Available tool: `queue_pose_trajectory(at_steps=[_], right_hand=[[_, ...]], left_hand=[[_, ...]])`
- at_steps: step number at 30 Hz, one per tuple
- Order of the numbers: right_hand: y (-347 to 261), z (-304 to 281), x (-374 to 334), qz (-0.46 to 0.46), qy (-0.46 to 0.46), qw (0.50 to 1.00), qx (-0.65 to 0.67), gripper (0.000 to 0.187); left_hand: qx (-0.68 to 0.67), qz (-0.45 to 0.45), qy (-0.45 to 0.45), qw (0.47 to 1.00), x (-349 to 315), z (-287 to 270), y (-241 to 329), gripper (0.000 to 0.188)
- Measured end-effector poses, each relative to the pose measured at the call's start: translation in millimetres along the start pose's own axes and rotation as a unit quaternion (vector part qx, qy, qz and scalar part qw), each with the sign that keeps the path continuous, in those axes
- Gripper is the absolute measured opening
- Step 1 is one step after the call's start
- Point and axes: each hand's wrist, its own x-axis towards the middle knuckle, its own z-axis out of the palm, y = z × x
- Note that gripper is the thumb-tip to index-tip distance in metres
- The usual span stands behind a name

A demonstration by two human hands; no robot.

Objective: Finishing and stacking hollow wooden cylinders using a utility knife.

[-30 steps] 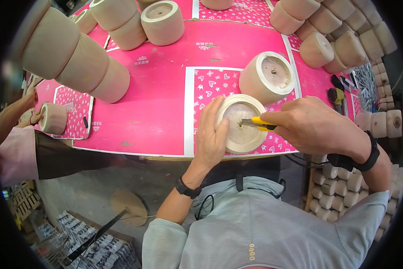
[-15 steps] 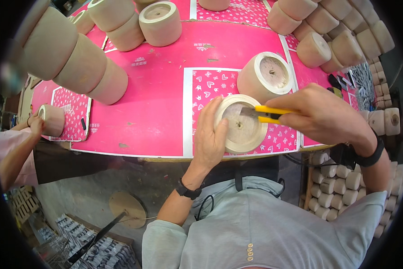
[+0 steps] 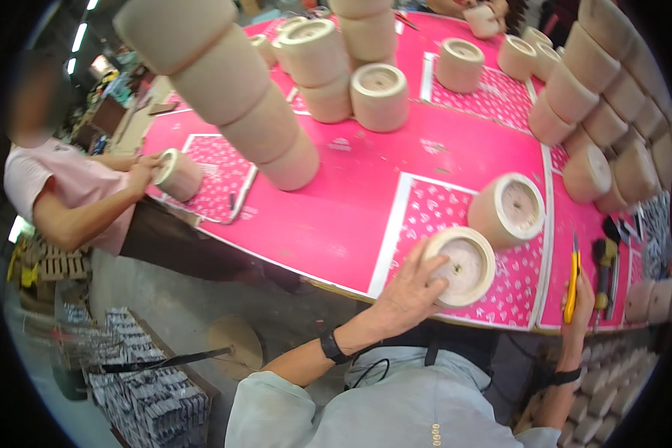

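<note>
My left hand grips the near-left side of a pale, round wooden block. Its fingers reach over the rim toward the shallow round hollow, which has a small dark hole at its centre. The block is tilted toward me over the patterned mat. At the table's right side, my right hand is closed along a yellow utility knife, with the blade pointing away from me. Its fingers are partly hidden. Another hollowed wooden block stands just behind the first, touching or nearly so.
A leaning stack of wooden blocks rises left of centre; more are piled at the right. A dark power tool lies beside the knife. At the left, a co-worker's hands hold another block. The pink table's front edge runs before me.
My right hand has carried the utility knife from the block's hollow to the table's right side. My left hand stays on the block. The view has swung left, showing more of the co-worker.
</note>
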Motion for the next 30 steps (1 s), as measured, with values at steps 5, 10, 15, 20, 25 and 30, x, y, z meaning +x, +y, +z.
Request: queue_pose_trajectory(at_steps=[5,10,15,20,25,30], right_hand=[[87.4,-20.8,29.7,0.001,0.068,0.997,0.038,0.034],[118.7,-11.7,28.0,0.005,0.076,0.995,0.059,0.036],[119.5,-6.9,20.5,-0.025,0.09,0.995,0.032,0.039],[117.9,-12.0,17.7,-0.017,0.052,0.998,0.026,0.039],[115.0,-6.4,17.2,-0.005,0.081,0.997,0.012,0.039],[104.0,1.3,11.8,-0.021,0.106,0.994,0.017,0.038]], left_hand=[[-0.012,-0.007,0.031,0.999,-5.0,-4.6,-1.1,0.053],[0.036,-0.072,0.084,0.993,6.1,-28.9,-30.2,0.058],[0.192,-0.166,0.194,0.947,23.1,-66.6,-71.1,0.053],[0.268,-0.204,0.207,0.919,-18.0,-100.1,-75.5,0.047],[0.286,-0.333,0.22,0.871,-78.8,-131.6,-84.5,0.046],[0.292,-0.351,0.289,0.841,-97.8,-137.3,-109.2,0.046]])
